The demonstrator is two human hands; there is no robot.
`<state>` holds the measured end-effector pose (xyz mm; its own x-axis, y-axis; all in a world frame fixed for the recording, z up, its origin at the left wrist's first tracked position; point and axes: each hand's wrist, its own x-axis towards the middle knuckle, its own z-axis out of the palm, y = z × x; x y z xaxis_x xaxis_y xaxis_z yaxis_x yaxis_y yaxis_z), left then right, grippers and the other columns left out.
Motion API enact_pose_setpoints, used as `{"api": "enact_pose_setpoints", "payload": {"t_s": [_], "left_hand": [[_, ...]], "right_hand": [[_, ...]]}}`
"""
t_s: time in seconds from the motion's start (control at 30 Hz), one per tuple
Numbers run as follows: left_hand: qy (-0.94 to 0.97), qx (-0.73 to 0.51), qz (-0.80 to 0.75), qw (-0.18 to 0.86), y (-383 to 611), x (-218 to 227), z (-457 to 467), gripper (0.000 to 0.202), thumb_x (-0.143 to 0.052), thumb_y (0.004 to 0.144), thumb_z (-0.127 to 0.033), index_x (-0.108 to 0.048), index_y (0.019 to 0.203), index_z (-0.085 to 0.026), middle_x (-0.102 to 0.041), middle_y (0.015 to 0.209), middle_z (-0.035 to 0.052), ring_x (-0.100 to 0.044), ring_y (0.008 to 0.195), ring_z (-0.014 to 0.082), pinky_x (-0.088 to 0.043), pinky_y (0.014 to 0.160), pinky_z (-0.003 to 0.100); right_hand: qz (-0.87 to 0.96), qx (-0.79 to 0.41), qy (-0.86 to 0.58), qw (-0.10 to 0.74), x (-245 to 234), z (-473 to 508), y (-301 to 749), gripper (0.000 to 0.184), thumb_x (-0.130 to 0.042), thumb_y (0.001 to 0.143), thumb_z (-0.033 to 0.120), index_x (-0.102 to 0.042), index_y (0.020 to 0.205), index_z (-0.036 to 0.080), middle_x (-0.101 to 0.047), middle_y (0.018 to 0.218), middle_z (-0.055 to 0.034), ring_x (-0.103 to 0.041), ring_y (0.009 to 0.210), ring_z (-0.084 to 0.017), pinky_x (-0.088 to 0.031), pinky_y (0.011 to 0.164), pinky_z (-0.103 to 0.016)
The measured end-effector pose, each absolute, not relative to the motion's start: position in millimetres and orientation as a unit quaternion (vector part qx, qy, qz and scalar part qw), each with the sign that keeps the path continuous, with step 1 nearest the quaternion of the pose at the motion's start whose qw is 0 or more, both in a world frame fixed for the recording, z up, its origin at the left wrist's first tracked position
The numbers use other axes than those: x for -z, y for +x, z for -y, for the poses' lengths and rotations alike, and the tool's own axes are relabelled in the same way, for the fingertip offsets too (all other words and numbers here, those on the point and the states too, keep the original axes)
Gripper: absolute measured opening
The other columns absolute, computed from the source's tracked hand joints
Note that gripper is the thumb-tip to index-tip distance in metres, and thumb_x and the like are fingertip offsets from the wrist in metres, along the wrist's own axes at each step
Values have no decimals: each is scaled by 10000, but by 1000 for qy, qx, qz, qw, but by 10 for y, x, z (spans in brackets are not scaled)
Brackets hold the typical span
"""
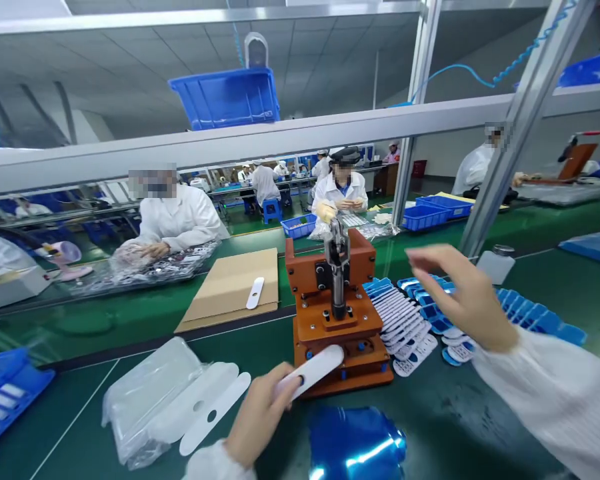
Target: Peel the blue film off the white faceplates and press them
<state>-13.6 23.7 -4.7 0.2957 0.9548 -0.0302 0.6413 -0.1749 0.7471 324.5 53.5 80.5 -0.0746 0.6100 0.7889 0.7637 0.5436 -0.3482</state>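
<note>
My left hand [260,417] is closed on a long white plastic part [314,370] and rests its tip on the base of an orange press jig [336,313]. The jig has a dark metal lever [337,267] standing upright in its middle. My right hand [460,293] hangs open above a fanned row of white and blue film-covered pieces [410,327] just right of the jig, fingers spread, holding nothing. A shiny blue film sheet [355,443] lies near the front edge.
A clear plastic bag of white parts [155,400] lies at front left, a blue tray [5,393] beyond it. A cardboard sheet [233,287] with one white part sits behind. Several coated co-workers sit across the green bench [530,413]. A metal frame post [520,127] rises at right.
</note>
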Motion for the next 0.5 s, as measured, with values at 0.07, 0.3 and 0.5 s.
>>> {"api": "enact_pose_setpoints", "payload": {"t_s": [0.07,0.3,0.5], "left_hand": [[596,-224,-612,468,-490,32,-248,404,-445,829,-565,-564,779,-182,-494,512,-32,-404,429,86,-281,433,197],[360,-460,-614,532,-1056,-96,-1410,236,-572,813,-369,-521,838,-139,-559,577,-1,-426,416,52,-306,397,152],[358,-435,-624,541,-682,65,-1673,320,-561,809,-252,-495,1099,-133,-636,802,59,-437,427,35,-293,366,135]], "right_hand": [[713,-2,-560,421,-343,-325,3701,288,-517,860,409,-608,1090,261,-645,1027,-83,-657,855,-235,-562,595,-315],[652,-156,-657,345,803,-223,4211,306,-539,788,535,-661,960,314,-694,968,-68,-687,808,-260,-588,636,-329],[762,-17,-577,292,778,-202,3871,198,-507,859,259,-621,1017,224,-627,1022,-77,-606,969,-222,-519,853,-401]]}}
